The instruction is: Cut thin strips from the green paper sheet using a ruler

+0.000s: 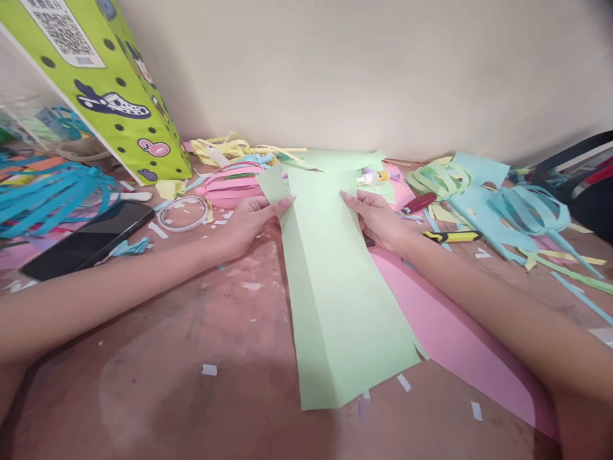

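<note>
Here, the grip of the left hand (pixel 256 220) is closed on the left edge of the green paper (pixel 325 275), with the thumb on top. The grip of the right hand (pixel 380 217) pinches the right edge in the same way. The paper is between the two hands, over the table (pixel 191 396), and its near part spreads toward the person. Under its right side there lies a pink sheet (pixel 460 326). Near the right hand are a red-handled tool (pixel 419 204) and a yellow and black cutter (pixel 453 236). Beyond the left hand is a pink paper lantern (pixel 232 184); farther left are a tape roll (pixel 182 214), a black phone (pixel 89 239) and a green bag (pixel 108 96).
</note>
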{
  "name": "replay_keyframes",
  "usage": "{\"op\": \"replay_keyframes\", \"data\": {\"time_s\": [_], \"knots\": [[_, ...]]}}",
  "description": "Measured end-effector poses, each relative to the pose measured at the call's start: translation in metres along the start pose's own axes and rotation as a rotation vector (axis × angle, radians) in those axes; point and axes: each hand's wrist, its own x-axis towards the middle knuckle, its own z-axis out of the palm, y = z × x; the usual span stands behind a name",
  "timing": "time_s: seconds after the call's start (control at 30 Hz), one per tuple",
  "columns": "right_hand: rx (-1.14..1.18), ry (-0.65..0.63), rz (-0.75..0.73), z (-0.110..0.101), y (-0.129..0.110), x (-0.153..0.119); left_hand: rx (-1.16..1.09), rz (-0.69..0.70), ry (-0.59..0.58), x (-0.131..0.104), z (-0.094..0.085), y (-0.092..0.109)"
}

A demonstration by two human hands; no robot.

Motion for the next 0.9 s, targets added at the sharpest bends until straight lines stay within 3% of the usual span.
{"op": "replay_keyframes", "data": {"time_s": [0.2, 0.53, 0.73, 0.9], "knots": [[0.014, 0.103, -0.017, -0.0011, 0.0013, -0.0014, 0.059, -0.009, 0.014, -0.0014, 0.0, -0.0002], [0.069, 0.103, -0.053, 0.0021, -0.0012, -0.0031, 0.113, 0.025, 0.058, -0.002, 0.0001, 0.0024], [0.108, 0.133, -0.052, 0.0026, -0.0041, -0.0038, 0.101, -0.048, -0.009, -0.001, -0.0006, 0.0015], [0.092, 0.148, -0.089, 0.0027, -0.0023, -0.002, 0.088, -0.032, -0.009, -0.0021, 0.0013, 0.0034]]}}
